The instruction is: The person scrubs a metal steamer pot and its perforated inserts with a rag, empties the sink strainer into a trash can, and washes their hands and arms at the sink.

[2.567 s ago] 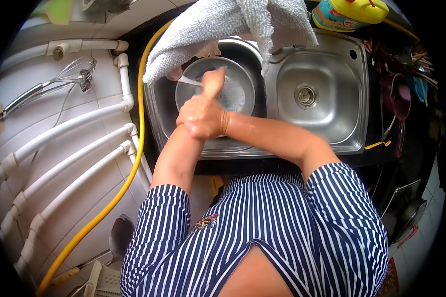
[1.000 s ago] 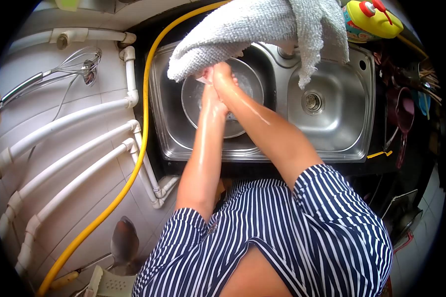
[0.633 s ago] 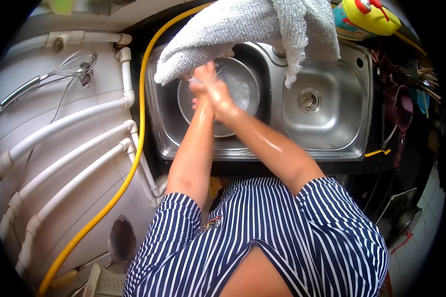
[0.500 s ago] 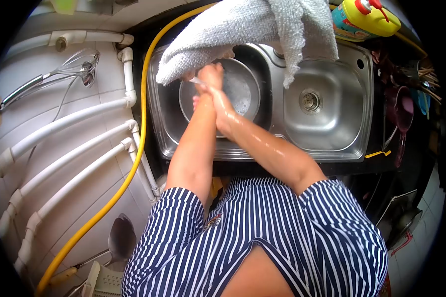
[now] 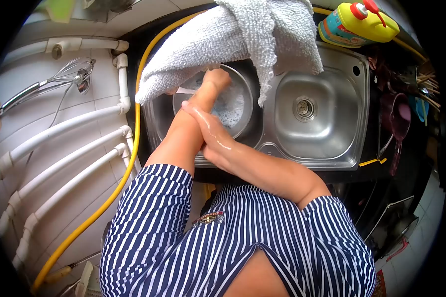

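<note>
My right hand [image 5: 208,128] is wrapped around my left forearm [image 5: 183,133], below the wrist. Wet streaks shine on the back of that right hand. My left hand [image 5: 217,79] is curled into a fist over a round metal basin [image 5: 246,86], and I see nothing held in it. Sudsy water [image 5: 230,111] lies in the basin, which sits inside the left sink bowl. A white textured towel [image 5: 208,42] hangs in front of the sink's far side, hiding part of the basin and the tap area.
To the right is the second sink bowl [image 5: 327,116] with its drain. A yellow bottle with a red pump [image 5: 357,27] stands behind it. A yellow hose [image 5: 138,114] runs down the left, beside white pipes [image 5: 74,119] and a hanging whisk [image 5: 49,81]. A dark red ladle [image 5: 396,119] is at right.
My right hand has slid from near the left wrist down the left forearm towards the elbow. My left hand now shows more clearly as a fist. The view has shifted slightly.
</note>
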`<move>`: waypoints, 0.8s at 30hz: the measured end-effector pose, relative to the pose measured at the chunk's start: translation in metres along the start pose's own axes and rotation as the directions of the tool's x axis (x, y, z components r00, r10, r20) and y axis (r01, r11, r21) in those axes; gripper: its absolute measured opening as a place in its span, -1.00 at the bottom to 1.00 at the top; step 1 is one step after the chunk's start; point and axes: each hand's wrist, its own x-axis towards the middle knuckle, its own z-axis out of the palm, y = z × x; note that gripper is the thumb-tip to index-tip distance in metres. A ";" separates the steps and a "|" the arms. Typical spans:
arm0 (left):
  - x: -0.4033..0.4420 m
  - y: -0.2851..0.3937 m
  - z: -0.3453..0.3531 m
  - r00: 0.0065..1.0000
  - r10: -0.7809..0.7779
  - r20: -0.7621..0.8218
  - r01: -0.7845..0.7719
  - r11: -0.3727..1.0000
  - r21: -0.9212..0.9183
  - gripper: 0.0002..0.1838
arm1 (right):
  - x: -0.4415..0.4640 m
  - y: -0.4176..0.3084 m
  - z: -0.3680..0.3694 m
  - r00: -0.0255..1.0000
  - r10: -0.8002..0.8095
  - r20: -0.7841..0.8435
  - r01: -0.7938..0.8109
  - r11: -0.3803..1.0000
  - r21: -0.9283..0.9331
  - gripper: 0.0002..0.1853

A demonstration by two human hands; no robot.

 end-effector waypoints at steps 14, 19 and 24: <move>0.001 -0.051 0.000 0.897 -0.417 0.144 0.304 0.347 -0.887 -0.68 | 0.077 -0.026 0.000 0.942 0.322 0.098 -0.331 0.939 0.098 -0.61; 0.013 -0.047 0.003 0.883 -0.410 0.228 0.325 0.186 -0.927 -0.69 | 0.029 -0.007 0.011 0.979 0.159 0.124 -0.157 0.987 -0.031 -0.56; -0.009 -0.048 0.002 0.903 -0.272 0.332 0.311 -0.117 -0.943 -0.66 | 0.108 -0.001 0.002 0.934 -0.307 -0.185 0.286 0.949 -0.129 -0.57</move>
